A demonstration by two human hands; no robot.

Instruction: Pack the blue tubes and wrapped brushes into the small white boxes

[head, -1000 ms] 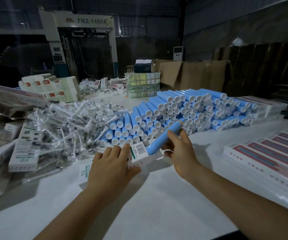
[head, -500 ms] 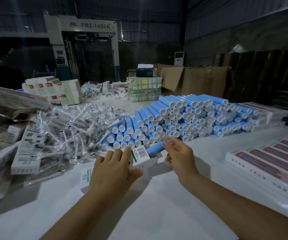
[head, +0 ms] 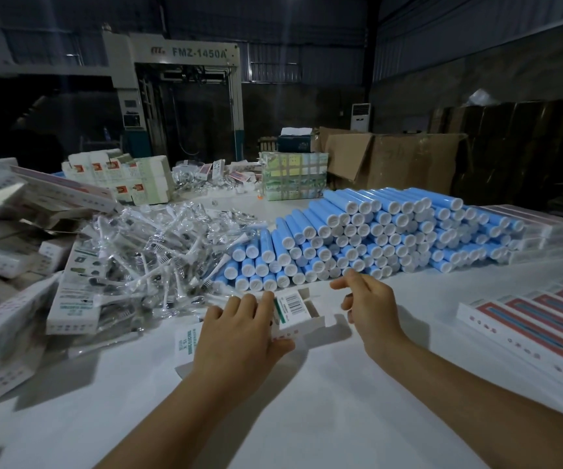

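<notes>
One small white box (head: 298, 311) lies on the white table (head: 307, 401) under the left hand (head: 239, 336), whose fingers curl over its near end and hold it down, open flap end facing the right hand (head: 369, 304). That hand hovers just beside the opening, holding nothing, fingers loosely bent. No tube shows at the mouth, so the tube step for this box looks done. Stacked blue tubes (head: 374, 238) lie just beyond both hands; the wrapped brush heads (head: 158, 252) heap beyond the left hand. Next probably calls for picking one wrapped brush and sliding it in beside the tube
</notes>
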